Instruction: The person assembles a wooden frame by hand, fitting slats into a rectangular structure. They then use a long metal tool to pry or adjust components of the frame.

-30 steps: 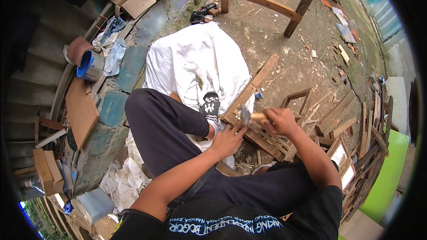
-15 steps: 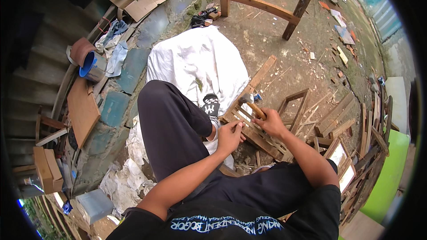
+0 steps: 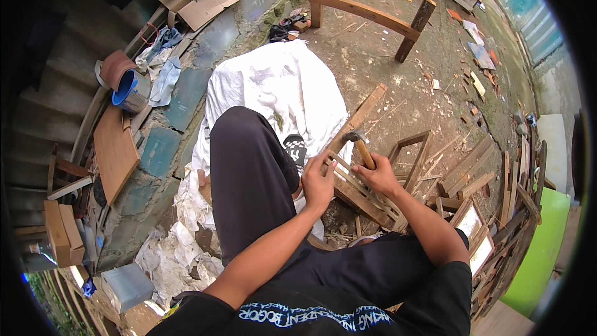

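A small frame of wooden slats (image 3: 356, 182) lies low in front of me, between my legs, against a longer plank (image 3: 368, 104). My left hand (image 3: 318, 182) is closed around the frame's far left end, its fingertips curled over the wood; whether it also pinches something small cannot be made out. In my right hand (image 3: 378, 176) is a hammer (image 3: 364, 152) with a wooden handle and dark metal head. The hammer head is up and pointing away from me, just right of the left fingertips, apart from them.
A white cloth (image 3: 273, 81) spreads beyond my left knee. Loose wood pieces (image 3: 469, 165) and another small wooden frame (image 3: 410, 155) lie to the right. Farther off stands a larger wooden frame (image 3: 367, 12). A blue-lined bucket (image 3: 130, 92) and a board (image 3: 115, 152) are at left.
My left hand has moved farther out to the frame's end. The hammer head has swung slightly right and away from the slats. My left knee has shifted a little to the right.
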`<control>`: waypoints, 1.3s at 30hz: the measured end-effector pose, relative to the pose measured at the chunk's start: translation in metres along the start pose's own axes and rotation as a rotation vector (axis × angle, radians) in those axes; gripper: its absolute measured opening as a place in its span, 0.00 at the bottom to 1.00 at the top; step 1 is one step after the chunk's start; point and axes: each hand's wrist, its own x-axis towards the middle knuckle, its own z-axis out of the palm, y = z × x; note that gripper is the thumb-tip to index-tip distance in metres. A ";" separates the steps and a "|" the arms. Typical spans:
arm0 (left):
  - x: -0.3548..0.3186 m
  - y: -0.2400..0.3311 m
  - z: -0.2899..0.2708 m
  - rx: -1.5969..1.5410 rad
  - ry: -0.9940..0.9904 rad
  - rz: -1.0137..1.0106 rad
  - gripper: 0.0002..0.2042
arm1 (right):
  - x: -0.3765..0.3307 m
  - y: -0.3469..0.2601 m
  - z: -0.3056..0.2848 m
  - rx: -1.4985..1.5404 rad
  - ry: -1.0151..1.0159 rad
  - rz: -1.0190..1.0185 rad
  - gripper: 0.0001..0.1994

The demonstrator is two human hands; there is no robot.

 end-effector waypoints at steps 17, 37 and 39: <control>0.104 -0.044 -0.042 0.536 -0.797 1.008 0.14 | 0.005 0.010 0.003 0.006 -0.037 -0.090 0.19; 0.118 -0.053 -0.035 0.445 -0.781 1.224 0.16 | 0.001 0.018 -0.002 0.005 -0.043 -0.073 0.19; 0.118 -0.053 -0.035 0.416 -0.764 1.215 0.15 | 0.002 0.019 -0.002 -0.002 -0.060 -0.067 0.19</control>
